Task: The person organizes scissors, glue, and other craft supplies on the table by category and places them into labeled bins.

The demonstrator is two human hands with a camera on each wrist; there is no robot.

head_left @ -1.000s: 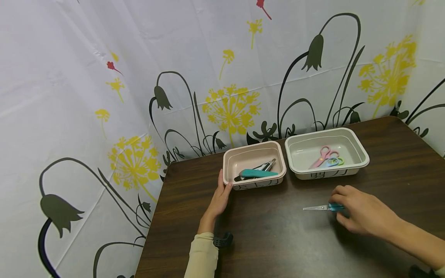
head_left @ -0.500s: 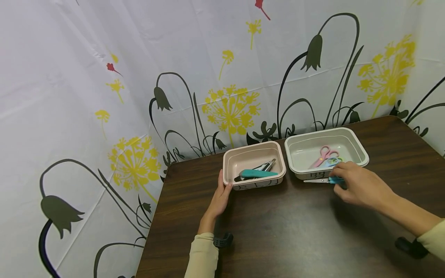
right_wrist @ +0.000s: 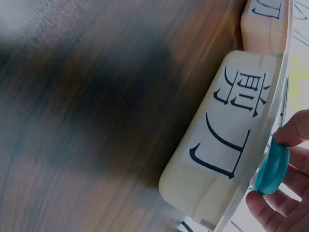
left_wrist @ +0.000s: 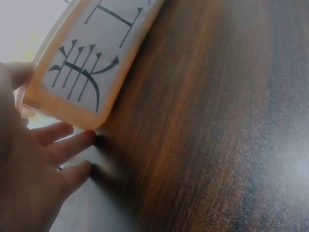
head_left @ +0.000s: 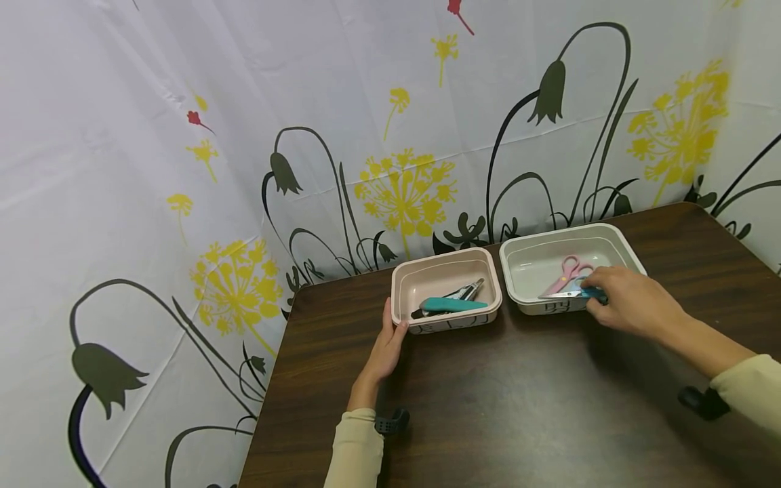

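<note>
My right hand (head_left: 634, 301) pinches a pair of scissors (head_left: 564, 295) by its teal handles (right_wrist: 273, 166), blades pointing left. It holds them over the front rim of the off-white bin (right_wrist: 193, 193). Pink scissors (head_left: 564, 276) lie inside that bin, beside a light-blue pair partly hidden by the hand. My left hand (head_left: 386, 349) rests against the near left corner of the pale pink bin (head_left: 448, 327), thumb at the rim and fingers along the outer side. In the pink bin lie a teal-handled cutter (head_left: 454, 304) and a silver-and-black tool (head_left: 472, 290).
Both bins stand side by side at the back of a dark wood table (head_left: 488, 407), with character labels on their fronts. A flower-printed white curtain (head_left: 342, 88) hangs behind. A dark band (head_left: 392, 421) is on the left wrist.
My right hand has lifted the teal-handled scissors from the table area in front and carried them back to the off-white bin's front rim. The left hand and pink bin stay put.
</note>
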